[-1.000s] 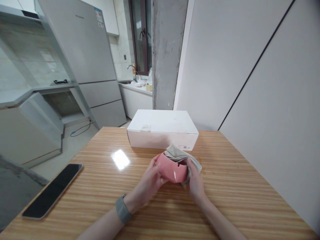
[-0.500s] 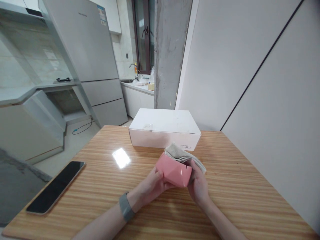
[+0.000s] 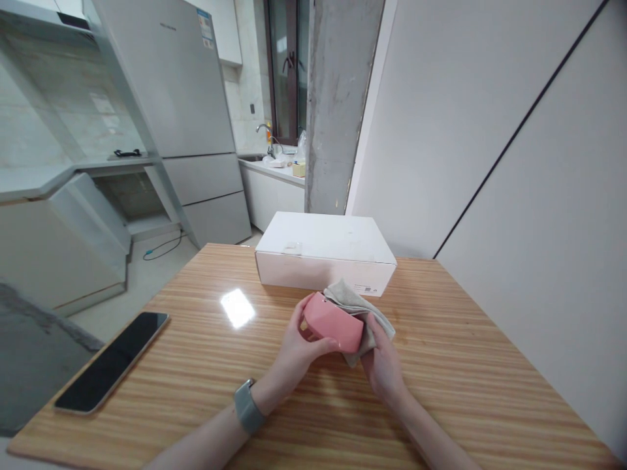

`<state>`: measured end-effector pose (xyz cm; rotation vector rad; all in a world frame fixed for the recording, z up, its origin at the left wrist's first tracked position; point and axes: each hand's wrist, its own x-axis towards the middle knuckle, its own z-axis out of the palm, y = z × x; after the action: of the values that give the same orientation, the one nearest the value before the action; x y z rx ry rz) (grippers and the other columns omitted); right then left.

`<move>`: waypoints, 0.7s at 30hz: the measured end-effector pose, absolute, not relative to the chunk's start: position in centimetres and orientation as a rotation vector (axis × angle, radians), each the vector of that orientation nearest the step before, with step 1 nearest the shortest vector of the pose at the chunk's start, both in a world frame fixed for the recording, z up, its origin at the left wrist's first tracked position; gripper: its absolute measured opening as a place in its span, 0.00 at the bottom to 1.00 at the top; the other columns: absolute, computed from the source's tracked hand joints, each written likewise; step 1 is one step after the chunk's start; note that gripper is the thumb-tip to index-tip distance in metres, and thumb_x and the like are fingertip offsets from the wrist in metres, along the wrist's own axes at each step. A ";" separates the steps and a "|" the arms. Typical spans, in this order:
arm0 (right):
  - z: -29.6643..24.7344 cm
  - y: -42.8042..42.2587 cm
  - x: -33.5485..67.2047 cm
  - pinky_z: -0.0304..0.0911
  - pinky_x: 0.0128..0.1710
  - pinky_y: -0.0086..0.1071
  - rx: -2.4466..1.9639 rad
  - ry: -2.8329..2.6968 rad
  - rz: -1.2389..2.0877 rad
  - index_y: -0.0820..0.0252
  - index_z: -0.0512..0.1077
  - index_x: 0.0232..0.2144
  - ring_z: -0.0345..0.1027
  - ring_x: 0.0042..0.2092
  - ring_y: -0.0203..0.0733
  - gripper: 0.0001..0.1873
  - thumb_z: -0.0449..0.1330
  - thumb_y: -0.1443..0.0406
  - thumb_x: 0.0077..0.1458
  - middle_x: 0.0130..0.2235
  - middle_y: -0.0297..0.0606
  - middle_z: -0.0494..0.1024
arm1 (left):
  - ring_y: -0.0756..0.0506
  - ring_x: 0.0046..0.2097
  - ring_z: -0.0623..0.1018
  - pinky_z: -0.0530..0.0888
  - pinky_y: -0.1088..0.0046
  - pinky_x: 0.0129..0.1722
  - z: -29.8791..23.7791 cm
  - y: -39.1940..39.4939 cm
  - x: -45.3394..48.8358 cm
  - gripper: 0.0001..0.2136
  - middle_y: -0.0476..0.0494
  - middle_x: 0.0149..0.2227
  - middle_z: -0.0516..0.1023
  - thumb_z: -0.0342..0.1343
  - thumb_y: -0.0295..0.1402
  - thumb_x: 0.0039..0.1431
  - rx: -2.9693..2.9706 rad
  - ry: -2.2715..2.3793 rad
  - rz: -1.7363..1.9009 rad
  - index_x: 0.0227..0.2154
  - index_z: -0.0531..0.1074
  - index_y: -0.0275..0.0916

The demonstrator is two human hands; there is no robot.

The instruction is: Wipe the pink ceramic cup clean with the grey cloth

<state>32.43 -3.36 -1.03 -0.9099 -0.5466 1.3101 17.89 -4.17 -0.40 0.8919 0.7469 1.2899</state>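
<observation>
In left hand pink case, in right hand grey cloth

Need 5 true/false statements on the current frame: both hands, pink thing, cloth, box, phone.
1. The left hand grips the pink glossy case. True.
2. The grey-beige cloth lies flat, apart from both hands. False: it is bunched against the case, held by the right hand.
3. The white cardboard box behind the hands is shut. True.
4. The black slab phone lies on the box. False: it lies on the striped wooden table, far left.
5. The grey wristband is on the right wrist. False: left wrist.
</observation>
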 end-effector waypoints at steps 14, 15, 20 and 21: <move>0.1 -3.1 33.3 0.67 0.47 0.37 -0.859 -0.520 1.197 0.53 0.81 0.35 0.75 0.46 0.47 0.18 0.66 0.50 0.45 0.40 0.33 0.84 | 0.35 0.62 0.65 0.62 0.55 0.61 0.2 -4.3 17.3 0.36 0.38 0.65 0.63 0.64 0.37 0.55 0.825 0.517 1.147 0.65 0.55 0.48; 0.3 -3.2 33.3 0.67 0.47 0.37 -0.849 -0.536 1.207 0.53 0.81 0.35 0.75 0.46 0.48 0.18 0.66 0.50 0.45 0.40 0.34 0.84 | 0.34 0.63 0.65 0.61 0.55 0.61 0.3 -4.4 17.3 0.38 0.37 0.64 0.64 0.66 0.37 0.52 0.844 0.512 1.160 0.65 0.57 0.47; 0.8 -3.6 33.1 0.70 0.43 0.40 -0.834 -0.612 1.277 0.53 0.82 0.31 0.77 0.40 0.50 0.17 0.66 0.49 0.44 0.35 0.35 0.85 | 0.33 0.64 0.62 0.57 0.55 0.63 0.5 -4.5 17.5 0.38 0.35 0.61 0.68 0.70 0.39 0.45 0.918 0.372 1.100 0.61 0.64 0.42; 0.8 -3.7 33.0 0.70 0.43 0.40 -0.842 -0.620 1.281 0.53 0.82 0.30 0.77 0.39 0.51 0.17 0.66 0.49 0.44 0.34 0.36 0.85 | 0.32 0.64 0.63 0.58 0.54 0.63 0.6 -4.5 17.6 0.38 0.34 0.60 0.69 0.70 0.40 0.45 0.921 0.356 1.076 0.60 0.65 0.41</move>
<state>33.04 -3.70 0.81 -0.8416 -0.6202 1.2814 17.57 -4.54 0.58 0.9209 0.3565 1.0762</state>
